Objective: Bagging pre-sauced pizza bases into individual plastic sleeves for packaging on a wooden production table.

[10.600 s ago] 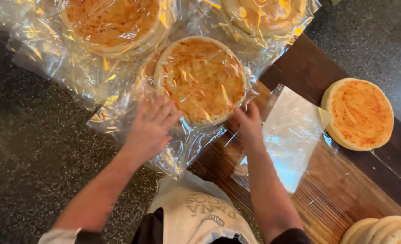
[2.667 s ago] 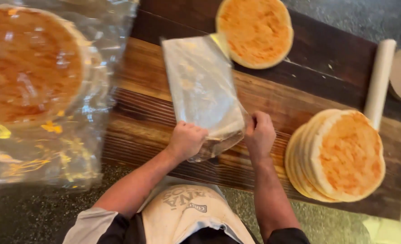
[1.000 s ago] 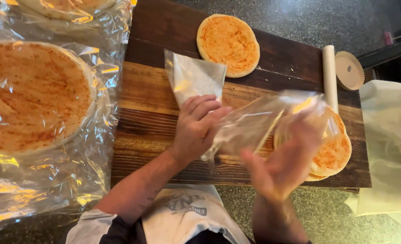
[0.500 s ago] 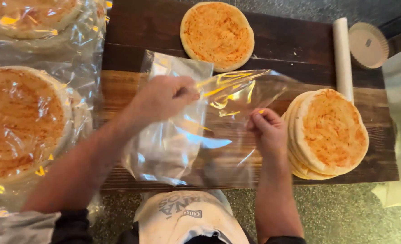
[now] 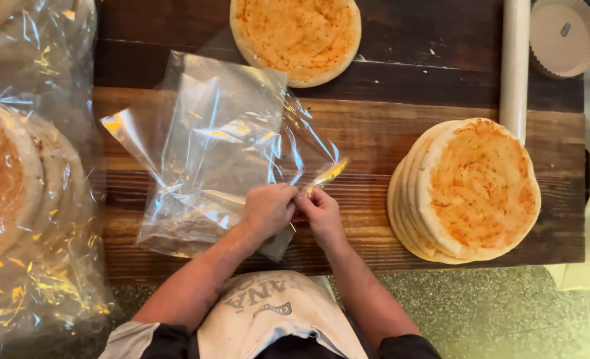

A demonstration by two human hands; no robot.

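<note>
at the centre of the frame the left hand [image 5: 267,209] and right hand [image 5: 320,211] both pinch one edge of a clear plastic bag [image 5: 215,149] with closed fingers. a stack of flatbreads [image 5: 471,189] lies at the right.

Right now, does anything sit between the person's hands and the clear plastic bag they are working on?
Nothing visible does. The left hand and right hand are both already pinching the near edge of the clear plastic bag on the wooden board. The stack of flatbreads lies off to the right, apart from them.
</note>
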